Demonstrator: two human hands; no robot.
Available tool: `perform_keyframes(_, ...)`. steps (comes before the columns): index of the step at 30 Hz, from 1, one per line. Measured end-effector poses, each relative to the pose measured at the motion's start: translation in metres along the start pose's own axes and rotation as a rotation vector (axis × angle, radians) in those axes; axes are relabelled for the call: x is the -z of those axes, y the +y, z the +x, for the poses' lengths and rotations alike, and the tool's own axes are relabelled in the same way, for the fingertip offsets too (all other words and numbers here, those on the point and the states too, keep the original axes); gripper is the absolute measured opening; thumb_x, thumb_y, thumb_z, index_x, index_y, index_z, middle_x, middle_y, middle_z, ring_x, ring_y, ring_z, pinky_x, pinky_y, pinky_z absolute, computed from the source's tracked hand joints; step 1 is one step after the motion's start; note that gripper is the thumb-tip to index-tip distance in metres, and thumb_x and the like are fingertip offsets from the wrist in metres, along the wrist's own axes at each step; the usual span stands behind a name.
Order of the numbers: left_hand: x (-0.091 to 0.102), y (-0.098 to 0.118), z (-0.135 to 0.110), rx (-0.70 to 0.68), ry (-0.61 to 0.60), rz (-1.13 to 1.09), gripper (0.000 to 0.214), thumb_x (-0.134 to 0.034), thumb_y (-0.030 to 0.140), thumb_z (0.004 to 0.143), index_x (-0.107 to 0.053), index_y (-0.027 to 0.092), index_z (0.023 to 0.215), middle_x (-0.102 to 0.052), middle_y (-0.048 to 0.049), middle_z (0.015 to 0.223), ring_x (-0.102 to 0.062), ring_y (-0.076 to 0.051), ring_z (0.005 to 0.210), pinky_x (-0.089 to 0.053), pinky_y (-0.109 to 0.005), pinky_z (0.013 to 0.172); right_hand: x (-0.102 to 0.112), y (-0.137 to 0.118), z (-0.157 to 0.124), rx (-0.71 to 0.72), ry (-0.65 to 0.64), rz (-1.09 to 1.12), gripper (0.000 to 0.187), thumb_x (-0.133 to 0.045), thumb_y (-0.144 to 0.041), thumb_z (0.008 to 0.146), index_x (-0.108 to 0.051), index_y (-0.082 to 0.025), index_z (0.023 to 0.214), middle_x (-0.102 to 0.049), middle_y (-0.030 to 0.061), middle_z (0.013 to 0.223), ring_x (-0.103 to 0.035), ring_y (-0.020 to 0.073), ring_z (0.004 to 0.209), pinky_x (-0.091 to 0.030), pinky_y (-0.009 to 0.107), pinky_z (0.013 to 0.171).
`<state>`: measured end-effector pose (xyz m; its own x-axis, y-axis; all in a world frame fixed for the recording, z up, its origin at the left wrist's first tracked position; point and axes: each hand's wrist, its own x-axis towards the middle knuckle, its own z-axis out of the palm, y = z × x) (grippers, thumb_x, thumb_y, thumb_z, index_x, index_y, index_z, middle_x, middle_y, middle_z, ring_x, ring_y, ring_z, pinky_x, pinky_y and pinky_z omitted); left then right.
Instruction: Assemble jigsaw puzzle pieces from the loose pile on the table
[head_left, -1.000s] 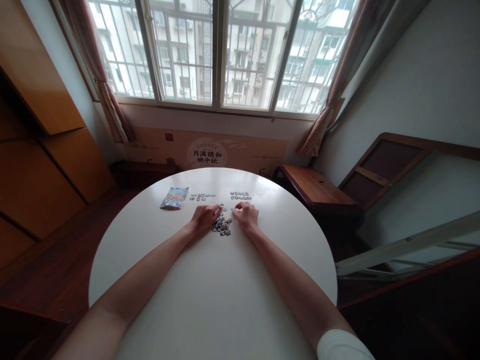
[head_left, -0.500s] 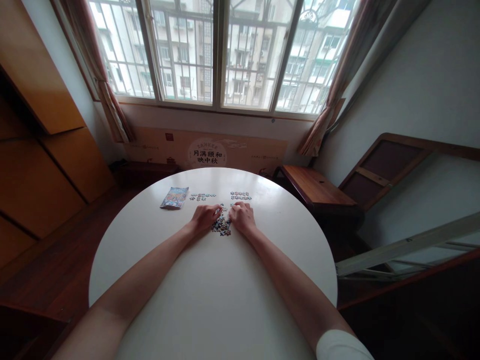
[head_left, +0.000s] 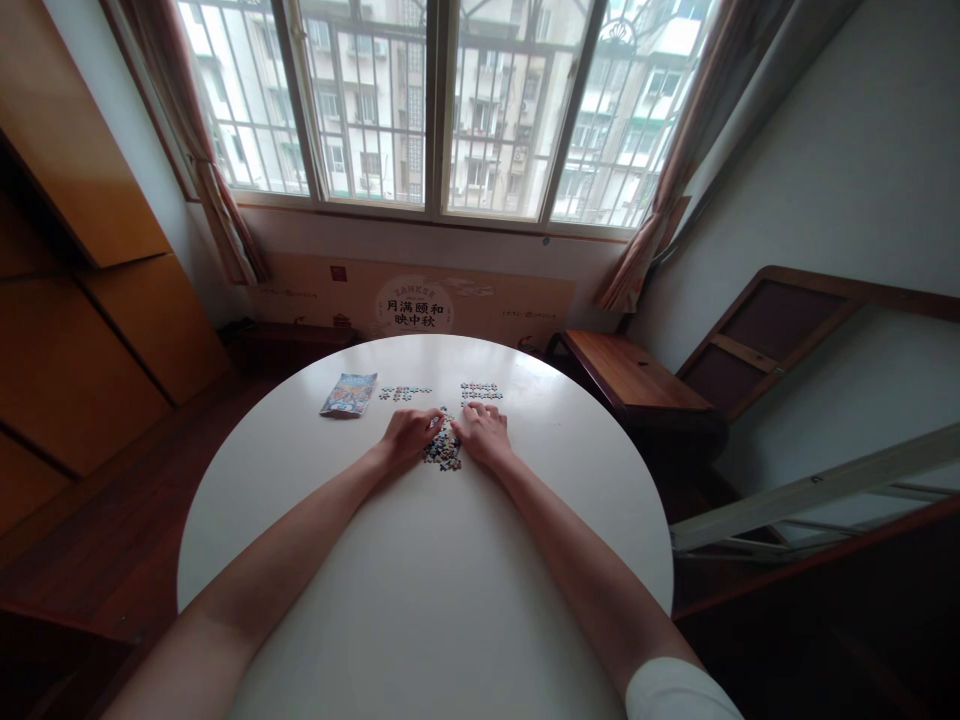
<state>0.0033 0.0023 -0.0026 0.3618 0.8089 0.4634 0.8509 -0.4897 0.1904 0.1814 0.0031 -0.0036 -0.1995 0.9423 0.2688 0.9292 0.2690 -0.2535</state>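
A loose pile of jigsaw puzzle pieces (head_left: 442, 452) lies on the white round table (head_left: 442, 580), between my two hands. My left hand (head_left: 411, 433) rests at the pile's left edge, with thumb and forefinger closed on what looks like a puzzle piece (head_left: 436, 422). On the other side, my right hand (head_left: 482, 432) leans over the pile, its fingers a little apart and its fingertips down at the pieces. Beyond my left hand are pieces set out in rows (head_left: 405, 392). Another group of rows (head_left: 480, 390) lies just past my right hand.
A colourful printed packet (head_left: 349, 395) lies left of the laid-out pieces. Past the table's right side stands a wooden stool or bench (head_left: 626, 370). Orange cabinets (head_left: 112, 350) are at the left, and a barred window (head_left: 442, 110) is ahead.
My right hand has shifted slightly left over the pile, and its fingers have loosened from a more curled shape. The left hand stays nearly still.
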Motion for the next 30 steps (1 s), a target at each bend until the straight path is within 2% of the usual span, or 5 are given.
perform_keyframes(8, 0.0031, 0.0011, 0.0004, -0.006, -0.018, 0.032, 0.035, -0.039, 0.043, 0.088, -0.067, 0.022, 0.090, -0.064, -0.0028, 0.063, -0.058, -0.014, 0.060, -0.033, -0.022, 0.057, -0.0031, 0.0007, 0.0032, 0.004, -0.027, -0.013, 0.049, -0.038, -0.053, 0.085, -0.049, -0.023, 0.122, -0.044, 0.0096, 0.131, -0.034, 0.0298, 0.115, -0.024, 0.043, 0.093)
perform_keyframes(19, 0.0005, -0.0001, -0.0001, -0.010, -0.001, 0.008, 0.037, -0.037, 0.044, 0.088, -0.067, 0.022, 0.090, -0.064, -0.0032, 0.063, -0.057, -0.015, 0.059, -0.033, -0.023, 0.058, -0.0024, 0.0007, 0.0020, -0.001, -0.020, 0.005, 0.049, -0.041, -0.052, 0.084, -0.049, -0.022, 0.122, -0.045, 0.0099, 0.130, -0.034, 0.0306, 0.117, -0.025, 0.043, 0.094)
perform_keyframes(25, 0.0008, -0.0007, -0.0003, -0.011, -0.010, 0.019, 0.037, -0.037, 0.043, 0.088, -0.067, 0.022, 0.090, -0.064, -0.0030, 0.062, -0.057, -0.014, 0.060, -0.033, -0.023, 0.059, -0.0040, 0.0043, 0.0018, -0.058, 0.129, 0.114, 0.049, -0.046, -0.044, 0.084, -0.046, -0.021, 0.126, -0.047, 0.0105, 0.126, -0.040, 0.0283, 0.112, -0.032, 0.040, 0.091)
perform_keyframes(27, 0.0005, -0.0010, -0.0002, -0.013, -0.005, 0.017, 0.037, -0.037, 0.043, 0.088, -0.067, 0.022, 0.090, -0.064, -0.0027, 0.062, -0.057, -0.014, 0.059, -0.033, -0.023, 0.059, -0.0043, 0.0058, 0.0024, -0.067, 0.178, 0.167, 0.041, -0.046, -0.039, 0.084, -0.051, -0.021, 0.121, -0.050, 0.0104, 0.120, -0.044, 0.0258, 0.108, -0.035, 0.037, 0.088)
perform_keyframes(30, 0.0005, -0.0013, -0.0002, -0.015, 0.001, 0.014, 0.036, -0.037, 0.043, 0.088, -0.067, 0.022, 0.091, -0.064, -0.0024, 0.062, -0.057, -0.014, 0.058, -0.033, -0.023, 0.059, -0.0048, 0.0068, 0.0032, -0.026, 0.180, 0.232, 0.031, -0.049, -0.033, 0.084, -0.058, -0.021, 0.111, -0.055, 0.0089, 0.108, -0.050, 0.0215, 0.099, -0.037, 0.034, 0.085)
